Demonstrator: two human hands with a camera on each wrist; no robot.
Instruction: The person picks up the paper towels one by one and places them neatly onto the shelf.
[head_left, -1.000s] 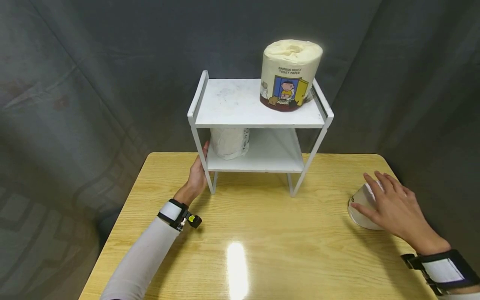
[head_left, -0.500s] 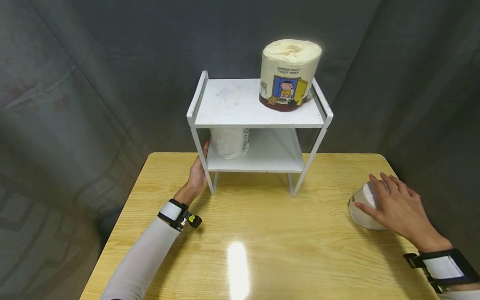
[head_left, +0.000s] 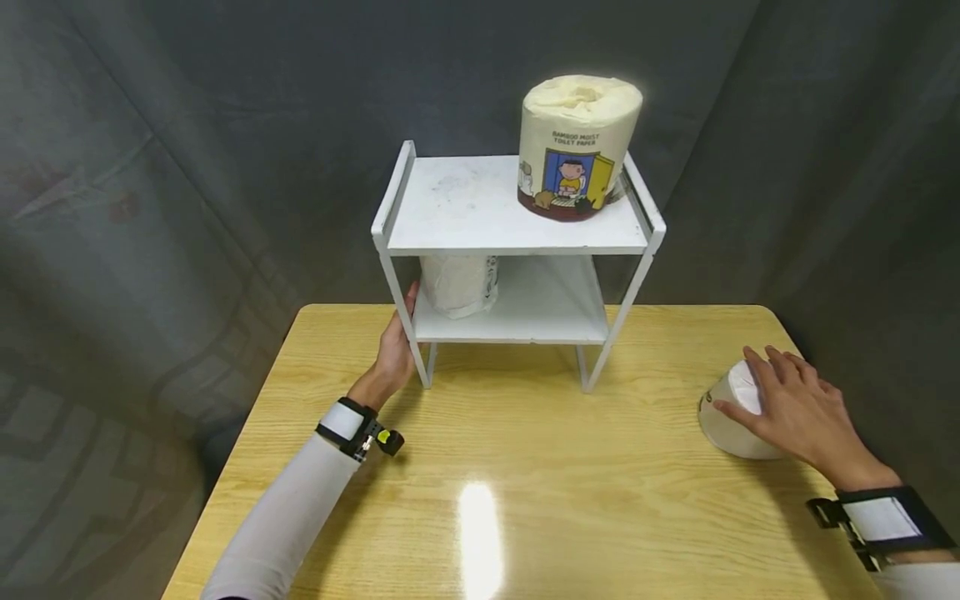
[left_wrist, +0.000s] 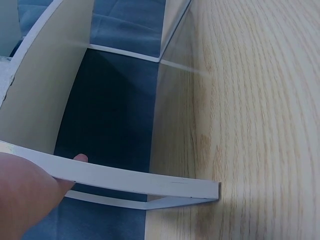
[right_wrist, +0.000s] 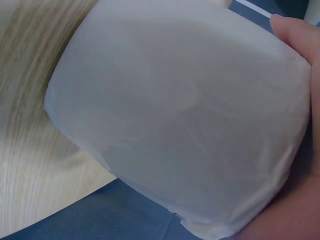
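At the left of a white two-tier rack point(head_left: 461, 204), my left hand point(head_left: 396, 350) grips the left leg. In the left wrist view the thumb point(left_wrist: 30, 187) shows on one side of that bar, with a fingertip point(left_wrist: 81, 157) on the other. My right hand point(head_left: 802, 417) lies spread over the top of a wrapped toilet roll point(head_left: 723, 421) standing on the table. Its thumb reaches the roll's near top edge. Close up, pale wrapping of the roll point(right_wrist: 170, 110) fills the right wrist view. The fingers' far side is hidden there.
A large printed toilet roll point(head_left: 577, 142) stands at the right of the rack's upper shelf. Another wrapped roll point(head_left: 457, 283) sits at the left of the lower shelf. Grey curtains point(head_left: 262, 125) hang behind and beside the wooden table point(head_left: 585, 483).
My right hand has shifted slightly to the right over the toilet roll, uncovering more of its side. The roll itself has moved very little. My left hand keeps its place on the rack.
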